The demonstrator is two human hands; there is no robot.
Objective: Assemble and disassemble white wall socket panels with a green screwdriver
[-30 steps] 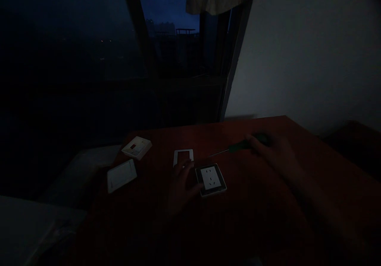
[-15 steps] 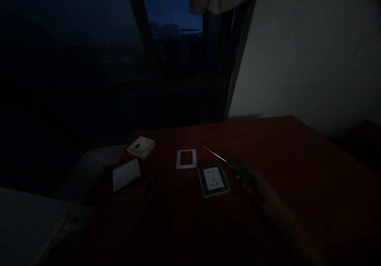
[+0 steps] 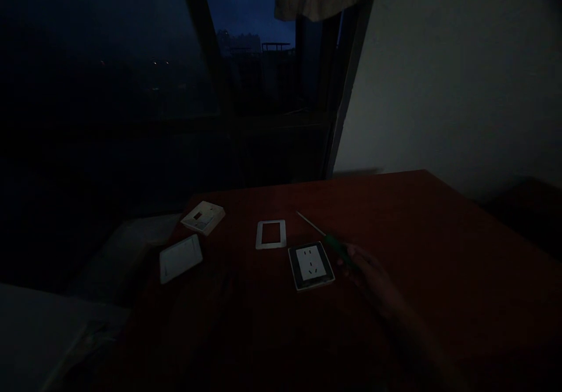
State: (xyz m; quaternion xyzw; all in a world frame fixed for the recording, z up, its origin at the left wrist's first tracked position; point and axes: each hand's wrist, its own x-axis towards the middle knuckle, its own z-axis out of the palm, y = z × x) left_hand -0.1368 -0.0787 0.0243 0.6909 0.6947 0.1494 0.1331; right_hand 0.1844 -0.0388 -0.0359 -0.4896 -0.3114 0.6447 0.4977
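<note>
The room is very dark. My right hand (image 3: 366, 272) is closed round the green handle of a screwdriver (image 3: 327, 239), whose thin metal shaft points up and left. The hand sits just right of a white wall socket (image 3: 311, 265) with a dark rim, lying flat on the red-brown table (image 3: 439, 246). A white rectangular frame (image 3: 271, 234) lies just behind the socket. My left hand is out of sight.
Two more white switch plates lie at the table's left edge: one flat plate (image 3: 180, 258) and one (image 3: 202, 217) with a red mark. A pale surface (image 3: 39, 333) lies lower left. A dark window and a white wall stand behind.
My right hand picked up the screwdriver from the far side of the table and brought it down beside the socket. My left hand left the socket and withdrew from view.
</note>
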